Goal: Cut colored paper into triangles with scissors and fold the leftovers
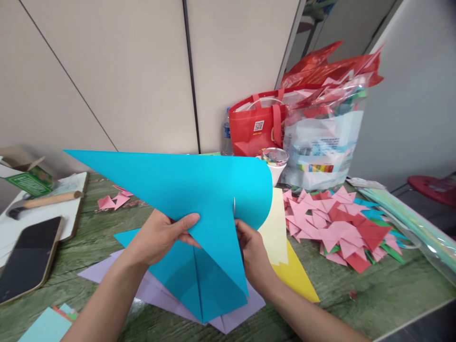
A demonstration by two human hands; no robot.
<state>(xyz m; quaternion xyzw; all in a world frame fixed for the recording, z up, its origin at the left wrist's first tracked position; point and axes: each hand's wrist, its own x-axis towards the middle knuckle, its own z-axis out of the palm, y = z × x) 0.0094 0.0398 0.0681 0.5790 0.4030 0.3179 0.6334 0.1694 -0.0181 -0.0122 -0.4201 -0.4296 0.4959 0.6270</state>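
A person's left hand [160, 235] pinches a smooth turquoise sheet [185, 190] of stiff paper, thumb flat on its upper face and fingers tucked beneath. The right hand [251, 251] closes on the same sheet just across the fold, its fingertips partly hidden behind the paper. The sheet is held above the table between the two hands. From the grip it fans up and leftward to a long sharp point, while its right side curls over in a soft roll above the right hand. Its creased lower corner hangs below both hands.

Directly under the grip lie flat sheets of lilac paper [153, 289], and just right of the right hand a cream sheet [276, 228] overlaps a yellow triangle [295, 275]. Farther right of the grip a loose heap of folded paper triangles [338, 223], mostly pink and red, rests on the green, wood-grained table [374, 289]. Beyond the hands stand a red tote bag [254, 126] and a crinkled clear plastic bag [320, 142]. Well left of the grip lies a dark, glossy phone [30, 259].
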